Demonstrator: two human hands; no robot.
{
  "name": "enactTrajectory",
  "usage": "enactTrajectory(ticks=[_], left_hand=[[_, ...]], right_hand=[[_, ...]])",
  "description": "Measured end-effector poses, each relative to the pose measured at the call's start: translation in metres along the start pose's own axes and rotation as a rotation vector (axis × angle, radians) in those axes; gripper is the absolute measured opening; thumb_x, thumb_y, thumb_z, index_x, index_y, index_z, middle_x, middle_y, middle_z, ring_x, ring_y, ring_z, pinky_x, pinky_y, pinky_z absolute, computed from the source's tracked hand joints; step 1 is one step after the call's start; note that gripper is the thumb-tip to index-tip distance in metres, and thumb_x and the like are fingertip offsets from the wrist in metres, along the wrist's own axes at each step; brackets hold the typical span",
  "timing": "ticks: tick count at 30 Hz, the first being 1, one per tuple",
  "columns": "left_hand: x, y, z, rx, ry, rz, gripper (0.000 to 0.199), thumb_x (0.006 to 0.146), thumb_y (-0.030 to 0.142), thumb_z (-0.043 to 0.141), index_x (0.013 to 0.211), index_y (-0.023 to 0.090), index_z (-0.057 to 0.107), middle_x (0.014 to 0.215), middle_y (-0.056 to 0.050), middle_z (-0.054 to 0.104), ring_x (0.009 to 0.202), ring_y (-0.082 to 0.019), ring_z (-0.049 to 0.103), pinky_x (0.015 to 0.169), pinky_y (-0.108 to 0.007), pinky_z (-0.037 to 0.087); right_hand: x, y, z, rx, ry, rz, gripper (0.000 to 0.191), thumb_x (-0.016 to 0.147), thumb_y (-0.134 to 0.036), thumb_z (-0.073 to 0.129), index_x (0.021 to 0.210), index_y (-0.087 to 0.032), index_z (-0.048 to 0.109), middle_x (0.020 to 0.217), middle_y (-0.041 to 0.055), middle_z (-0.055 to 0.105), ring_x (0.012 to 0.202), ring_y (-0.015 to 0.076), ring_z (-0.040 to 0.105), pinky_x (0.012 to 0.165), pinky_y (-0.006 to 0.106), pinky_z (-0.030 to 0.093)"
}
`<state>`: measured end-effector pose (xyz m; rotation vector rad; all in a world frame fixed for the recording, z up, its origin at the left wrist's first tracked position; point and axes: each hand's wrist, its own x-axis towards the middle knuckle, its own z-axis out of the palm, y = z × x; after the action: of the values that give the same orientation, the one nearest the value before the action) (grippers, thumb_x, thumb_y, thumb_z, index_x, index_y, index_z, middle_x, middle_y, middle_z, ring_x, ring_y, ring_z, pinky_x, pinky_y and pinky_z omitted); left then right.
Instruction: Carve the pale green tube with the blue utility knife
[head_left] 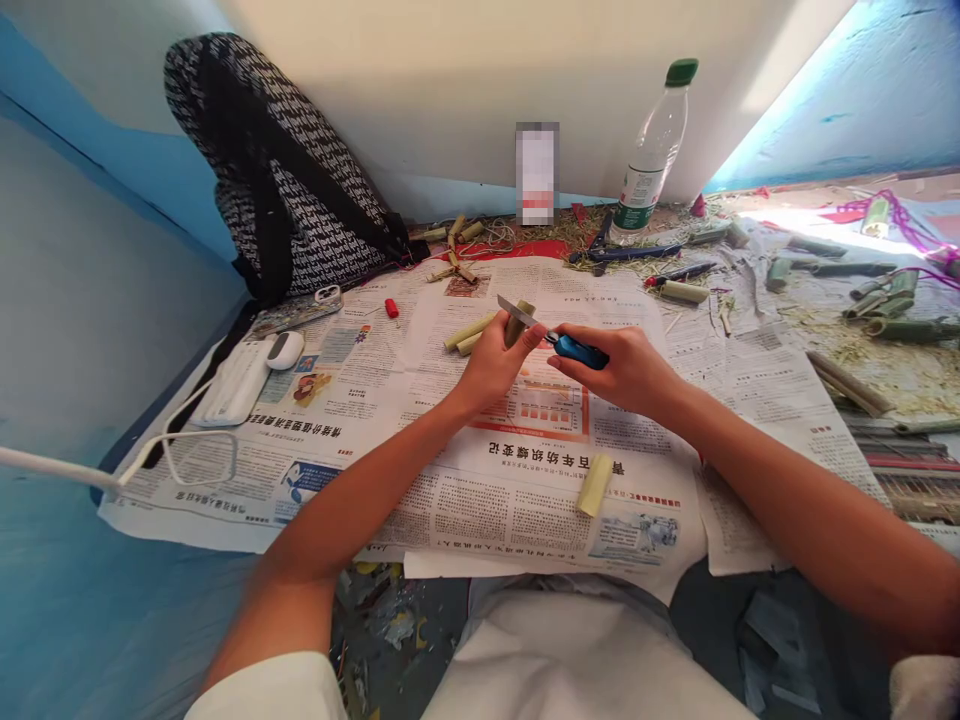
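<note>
Fingers [525,345] of the left hand [491,368] clench a short stick [517,322] upright, so the right hand [626,368], gripping the knife [559,340], lays its blade against the tip.

head view: worn on the person's head | faces forward and down | close over the newspaper [465,500] | both forearms enter from below
</note>
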<state>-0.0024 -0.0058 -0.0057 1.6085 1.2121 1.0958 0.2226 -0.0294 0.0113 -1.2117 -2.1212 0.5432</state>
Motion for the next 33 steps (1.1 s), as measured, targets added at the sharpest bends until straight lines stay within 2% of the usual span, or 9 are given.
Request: enactTrajectory(ticks=[9,17,26,33], left_hand=[[-0.0004,0.0022,-0.0008,0.012,-0.007,0.001,0.064,0.088,0.084,0.067,0.103,0.022,0.061,0.098,-0.005,0.07,0.093,-0.023,0.062,0.084,-0.036,0.047],[-0.0003,0.0025,-0.0001,0.002,-0.004,0.016,0.061,0.088,0.082,0.069,0.1,0.023,0.061,0.094,-0.004,0.07,0.09,-0.023,0.064,0.083,-0.037,0.048],[-0.0008,0.0029,0.0005,-0.008,0.006,0.025,0.062,0.086,0.084,0.069,0.096,0.023,0.059,0.091,-0.003,0.069,0.086,-0.022,0.063,0.081,-0.036,0.049],[-0.0007,0.0034,0.0002,0.032,0.014,0.019,0.064,0.087,0.085,0.067,0.101,0.022,0.061,0.093,-0.003,0.069,0.088,-0.021,0.062,0.08,-0.036,0.045]], right_hand=[[-0.0004,-0.0009,-0.0002,-0.023,0.0,0.007,0.042,0.098,-0.059,0.069,0.119,-0.023,0.08,0.085,0.0053,0.077,0.066,0.0169,0.057,0.066,0.031,0.043],[-0.0011,-0.0001,0.0,-0.017,0.0,0.0,0.045,0.099,-0.065,0.066,0.111,-0.024,0.08,0.082,0.006,0.076,0.07,0.0192,0.059,0.065,0.031,0.042],[-0.0017,0.0002,0.0001,-0.014,-0.004,0.002,0.045,0.099,-0.064,0.066,0.111,-0.024,0.08,0.083,0.0059,0.076,0.071,0.0194,0.061,0.065,0.032,0.042],[-0.0016,-0.0003,0.0009,-0.021,0.012,-0.002,0.043,0.099,-0.061,0.068,0.114,-0.023,0.081,0.087,0.0067,0.078,0.071,0.0189,0.062,0.066,0.031,0.043]])
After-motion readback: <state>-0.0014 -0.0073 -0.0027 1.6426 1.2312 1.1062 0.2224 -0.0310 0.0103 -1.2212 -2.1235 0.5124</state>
